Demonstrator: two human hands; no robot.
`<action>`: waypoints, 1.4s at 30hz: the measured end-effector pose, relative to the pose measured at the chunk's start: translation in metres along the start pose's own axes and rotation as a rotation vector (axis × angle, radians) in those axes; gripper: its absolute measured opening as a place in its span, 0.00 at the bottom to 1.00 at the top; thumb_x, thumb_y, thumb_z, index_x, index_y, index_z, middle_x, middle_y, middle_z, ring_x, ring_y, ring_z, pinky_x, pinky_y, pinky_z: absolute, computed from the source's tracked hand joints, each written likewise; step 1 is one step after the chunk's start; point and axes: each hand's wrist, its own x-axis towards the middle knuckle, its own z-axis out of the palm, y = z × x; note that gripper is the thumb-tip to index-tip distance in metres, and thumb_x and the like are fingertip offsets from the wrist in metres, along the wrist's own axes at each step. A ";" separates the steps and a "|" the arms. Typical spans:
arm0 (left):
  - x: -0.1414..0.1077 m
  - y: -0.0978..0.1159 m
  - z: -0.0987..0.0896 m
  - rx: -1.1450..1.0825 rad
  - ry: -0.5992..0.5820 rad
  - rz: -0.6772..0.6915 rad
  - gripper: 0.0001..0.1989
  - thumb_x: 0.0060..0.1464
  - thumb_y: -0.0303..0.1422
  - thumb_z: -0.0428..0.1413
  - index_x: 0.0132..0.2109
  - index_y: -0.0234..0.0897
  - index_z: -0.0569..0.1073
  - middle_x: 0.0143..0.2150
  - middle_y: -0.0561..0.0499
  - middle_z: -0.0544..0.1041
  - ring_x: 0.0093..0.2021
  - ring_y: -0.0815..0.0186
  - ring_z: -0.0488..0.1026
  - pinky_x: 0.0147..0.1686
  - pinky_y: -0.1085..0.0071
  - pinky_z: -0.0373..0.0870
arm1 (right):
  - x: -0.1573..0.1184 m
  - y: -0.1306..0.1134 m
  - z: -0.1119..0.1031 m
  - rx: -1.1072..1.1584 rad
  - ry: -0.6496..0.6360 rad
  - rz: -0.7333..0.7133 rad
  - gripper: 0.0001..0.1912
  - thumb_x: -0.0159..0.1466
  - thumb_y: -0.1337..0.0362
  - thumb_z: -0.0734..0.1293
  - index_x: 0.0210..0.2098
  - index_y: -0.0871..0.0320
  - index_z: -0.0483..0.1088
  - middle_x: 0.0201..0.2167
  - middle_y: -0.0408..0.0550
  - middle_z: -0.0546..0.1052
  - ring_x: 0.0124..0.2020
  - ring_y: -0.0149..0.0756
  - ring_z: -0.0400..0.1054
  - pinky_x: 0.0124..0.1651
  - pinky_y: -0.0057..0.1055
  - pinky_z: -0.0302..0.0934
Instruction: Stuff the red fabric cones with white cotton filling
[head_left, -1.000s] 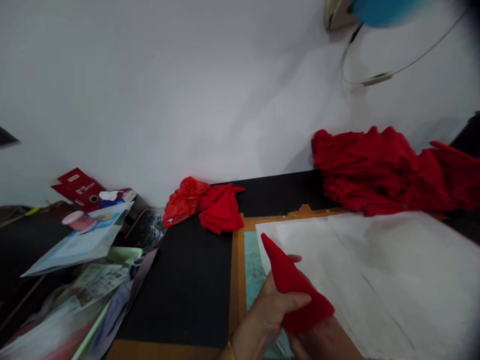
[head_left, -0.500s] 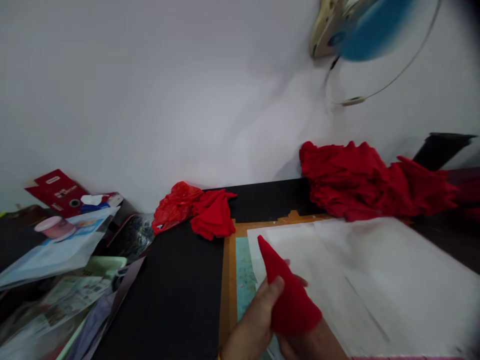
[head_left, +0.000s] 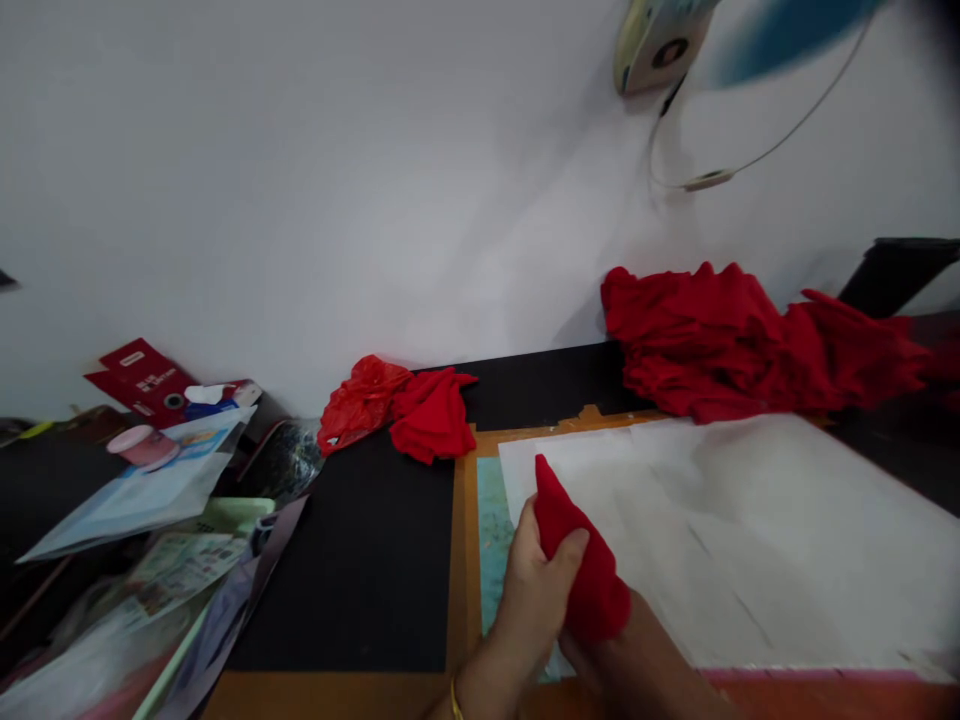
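Observation:
A red cone-shaped cloth piece (head_left: 589, 580), like a small pointed hat, stands tilted over the table with its tip up and to the left. My left hand (head_left: 544, 575) is closed around its left side, thumb pressed across the front. From below, my right hand goes into the cloth's open end; only the wrist (head_left: 637, 640) shows, and the fingers are hidden inside. Beneath both hands lies a large white sheet (head_left: 712, 540), over a pale green surface (head_left: 491, 530) with a brown border.
A large heap of red cloth (head_left: 712, 340) lies against the wall at back right. Folded red cloth (head_left: 431, 415) and a red plastic bag (head_left: 364, 400) sit farther left. Papers and bags fill a green tray (head_left: 251, 510). A blue-bladed fan (head_left: 787, 40) hangs above.
My left hand has shifted up along the cloth, its fingers now behind the upper part and its thumb across the front. The camera view has moved slightly.

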 end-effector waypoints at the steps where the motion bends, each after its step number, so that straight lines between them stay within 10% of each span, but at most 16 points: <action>1: -0.001 -0.003 0.000 0.010 -0.006 -0.001 0.20 0.48 0.31 0.63 0.50 0.37 0.72 0.41 0.47 0.79 0.38 0.63 0.75 0.40 0.71 0.72 | 0.001 0.000 -0.002 -0.004 -0.024 -0.009 0.13 0.62 0.65 0.64 0.46 0.53 0.72 0.38 0.50 0.80 0.38 0.44 0.76 0.42 0.34 0.72; 8: 0.011 -0.017 -0.007 -0.170 0.094 -0.057 0.28 0.50 0.36 0.64 0.57 0.37 0.66 0.44 0.44 0.78 0.39 0.62 0.76 0.41 0.67 0.73 | 0.002 0.000 -0.009 -0.163 -0.166 -0.099 0.15 0.63 0.72 0.56 0.42 0.56 0.71 0.34 0.52 0.80 0.34 0.42 0.77 0.36 0.31 0.72; 11: 0.021 -0.014 -0.010 -0.273 0.142 -0.082 0.25 0.50 0.38 0.64 0.54 0.36 0.68 0.44 0.44 0.79 0.39 0.62 0.77 0.42 0.66 0.73 | -0.005 0.002 -0.009 -0.112 -0.029 -0.054 0.17 0.63 0.72 0.55 0.47 0.56 0.68 0.40 0.54 0.80 0.37 0.41 0.77 0.37 0.30 0.72; 14: 0.022 -0.012 -0.011 -0.327 0.105 -0.086 0.22 0.51 0.38 0.63 0.52 0.35 0.70 0.44 0.43 0.79 0.41 0.60 0.77 0.44 0.65 0.73 | -0.012 0.005 -0.002 -0.036 0.049 0.003 0.22 0.64 0.71 0.56 0.58 0.58 0.60 0.50 0.58 0.77 0.46 0.40 0.75 0.43 0.29 0.71; 20: 0.012 -0.020 -0.015 -0.236 -0.050 -0.070 0.22 0.55 0.37 0.60 0.54 0.34 0.69 0.46 0.41 0.79 0.41 0.61 0.77 0.45 0.64 0.72 | -0.009 0.006 0.011 0.064 -0.093 0.074 0.15 0.63 0.67 0.55 0.39 0.58 0.73 0.34 0.55 0.80 0.32 0.41 0.77 0.34 0.30 0.70; 28: 0.004 -0.019 -0.013 -0.053 -0.054 -0.123 0.34 0.52 0.37 0.62 0.63 0.38 0.61 0.51 0.41 0.77 0.49 0.54 0.75 0.53 0.60 0.69 | -0.001 0.005 0.006 -0.109 -0.137 -0.002 0.20 0.61 0.67 0.58 0.50 0.62 0.70 0.40 0.59 0.80 0.39 0.48 0.77 0.39 0.39 0.73; 42: 0.017 -0.014 -0.025 -0.315 0.124 -0.165 0.27 0.48 0.37 0.65 0.54 0.36 0.71 0.48 0.42 0.79 0.48 0.56 0.76 0.49 0.63 0.72 | -0.018 0.005 0.009 -0.249 0.078 -0.129 0.18 0.64 0.72 0.58 0.52 0.59 0.66 0.46 0.59 0.78 0.45 0.41 0.76 0.42 0.29 0.72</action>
